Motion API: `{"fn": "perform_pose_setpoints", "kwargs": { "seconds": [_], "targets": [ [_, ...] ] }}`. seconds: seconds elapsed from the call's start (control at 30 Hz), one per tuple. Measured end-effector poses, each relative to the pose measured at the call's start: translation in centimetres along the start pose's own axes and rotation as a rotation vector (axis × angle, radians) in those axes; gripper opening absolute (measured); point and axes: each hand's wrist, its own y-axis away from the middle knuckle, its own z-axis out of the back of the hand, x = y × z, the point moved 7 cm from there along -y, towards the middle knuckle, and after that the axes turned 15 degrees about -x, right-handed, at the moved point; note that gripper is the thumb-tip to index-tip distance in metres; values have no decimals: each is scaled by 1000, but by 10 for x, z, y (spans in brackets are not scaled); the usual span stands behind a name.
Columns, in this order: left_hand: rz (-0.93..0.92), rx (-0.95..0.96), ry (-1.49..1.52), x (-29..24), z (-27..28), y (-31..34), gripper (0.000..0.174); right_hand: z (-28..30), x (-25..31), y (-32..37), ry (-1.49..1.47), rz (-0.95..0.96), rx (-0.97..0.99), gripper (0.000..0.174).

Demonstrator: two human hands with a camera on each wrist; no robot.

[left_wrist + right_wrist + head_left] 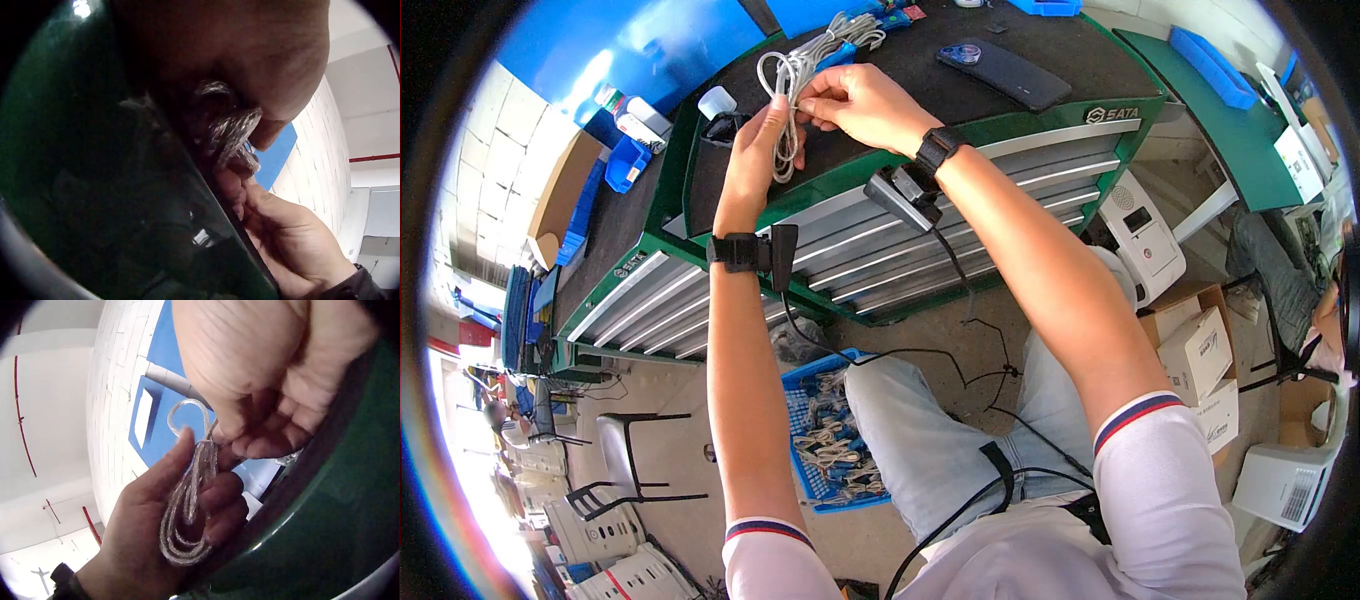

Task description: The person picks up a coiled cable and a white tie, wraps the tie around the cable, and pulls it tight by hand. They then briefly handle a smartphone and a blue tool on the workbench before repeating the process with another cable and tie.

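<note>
A coiled, clear-sheathed silvery cable [784, 160] is held upright over the front edge of the dark bench top. My left hand [750, 165] grips the coil, its thumb along one side and fingers curled round the other, as the right wrist view shows. The right hand [875, 108] pinches with thumb and fingertips at the neck of the coil [187, 531], just beside the left thumb. A small loop of cable stands out above that neck. What exactly the right fingertips pinch is hidden behind them. Behind the hands lies a bundle of similar cables [832, 38] with blue parts.
A dark phone [1003, 75] lies on the bench to the right. A white cap-like object [717, 101] and a blue bin [628, 164] are at the left. Below, a blue basket [800, 440] full of cables stands on the floor by my leg. Wrist-camera wires hang beneath both arms.
</note>
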Motion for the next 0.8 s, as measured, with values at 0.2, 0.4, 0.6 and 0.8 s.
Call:
{"fn": "perform_pose_setpoints", "kwargs": {
  "seconds": [0.2,0.4,0.6,0.8],
  "targets": [
    [-107,-21,-17,-10,-2,3,36,1,3,0,-60,15,12,18],
    [-197,-122,-139,-3,7,-5,34,-1,-1,1,-29,-58,18,20],
    [-170,-109,-112,-5,9,-1,30,-1,5,3,64,0,53,21],
    [-186,-152,-78,-7,13,1,30,-2,3,2,-17,-24,42,23]
  ]
}}
